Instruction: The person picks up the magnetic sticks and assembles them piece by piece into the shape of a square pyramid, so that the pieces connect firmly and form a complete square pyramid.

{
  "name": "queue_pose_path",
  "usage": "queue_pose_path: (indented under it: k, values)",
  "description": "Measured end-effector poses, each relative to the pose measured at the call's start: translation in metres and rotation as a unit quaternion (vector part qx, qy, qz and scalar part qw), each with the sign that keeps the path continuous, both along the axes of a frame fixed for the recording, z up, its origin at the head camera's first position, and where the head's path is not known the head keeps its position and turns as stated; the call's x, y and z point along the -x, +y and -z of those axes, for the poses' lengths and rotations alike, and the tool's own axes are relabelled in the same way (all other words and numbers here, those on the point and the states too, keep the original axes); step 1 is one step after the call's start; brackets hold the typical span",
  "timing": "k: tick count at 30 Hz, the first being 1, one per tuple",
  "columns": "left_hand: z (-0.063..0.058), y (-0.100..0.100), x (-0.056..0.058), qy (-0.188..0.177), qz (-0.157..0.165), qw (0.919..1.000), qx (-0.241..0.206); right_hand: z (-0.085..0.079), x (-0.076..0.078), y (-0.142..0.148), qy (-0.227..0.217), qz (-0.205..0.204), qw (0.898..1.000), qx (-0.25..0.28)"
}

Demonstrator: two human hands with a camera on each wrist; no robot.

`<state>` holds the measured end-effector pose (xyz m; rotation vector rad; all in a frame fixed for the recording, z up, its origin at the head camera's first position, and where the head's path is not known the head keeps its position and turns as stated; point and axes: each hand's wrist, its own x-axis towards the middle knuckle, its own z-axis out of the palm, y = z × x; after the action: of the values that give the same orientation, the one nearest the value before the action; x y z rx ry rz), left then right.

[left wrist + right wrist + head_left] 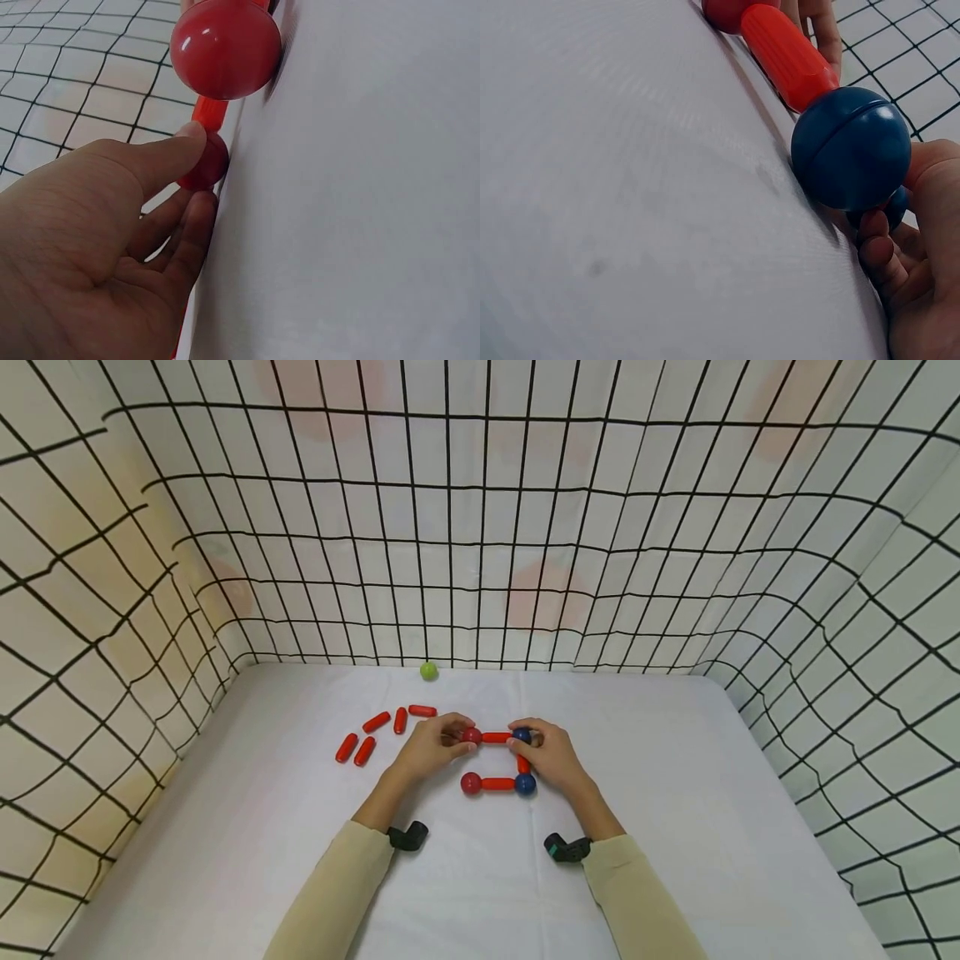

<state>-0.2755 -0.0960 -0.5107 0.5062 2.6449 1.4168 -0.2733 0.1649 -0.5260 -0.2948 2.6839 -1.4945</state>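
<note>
Balls and red rods are joined in a three-sided shape on the white cloth. My left hand pinches the far red ball between thumb and fingers, plain in the left wrist view. At the far blue ball, my right hand holds on with thumb and fingers. A red rod links these two balls. Another rod runs to the near blue ball, and a third rod joins that to the near red ball. Between the two red balls there is no rod.
Several loose red rods lie left of my left hand. A small green ball sits at the back edge of the table. Black netting over pale walls encloses the back and sides.
</note>
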Motion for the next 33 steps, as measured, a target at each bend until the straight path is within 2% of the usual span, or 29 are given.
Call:
queue_pose_path:
  k: [10,19,25,31,33]
  values:
    - [0.001,-0.004,-0.004,-0.001,-0.005,1.0000,0.004,-0.002,-0.005,0.008,-0.022,-0.008,1.000,-0.011]
    - [-0.008,-0.023,-0.013,0.015,-0.045,0.9987,0.018,0.002,-0.002,0.013,-0.038,-0.006,0.999,-0.007]
    - [-0.019,-0.052,-0.017,0.037,-0.077,0.9958,0.033,0.003,-0.001,0.013,-0.038,-0.008,0.999,-0.004]
    - [-0.026,-0.095,-0.017,0.081,-0.115,0.9888,0.050,-0.001,-0.002,0.011,-0.040,-0.020,0.999,0.005]
    - [-0.030,-0.109,-0.018,0.084,-0.129,0.9866,0.053,-0.002,-0.002,0.010,-0.041,-0.022,0.999,0.007]
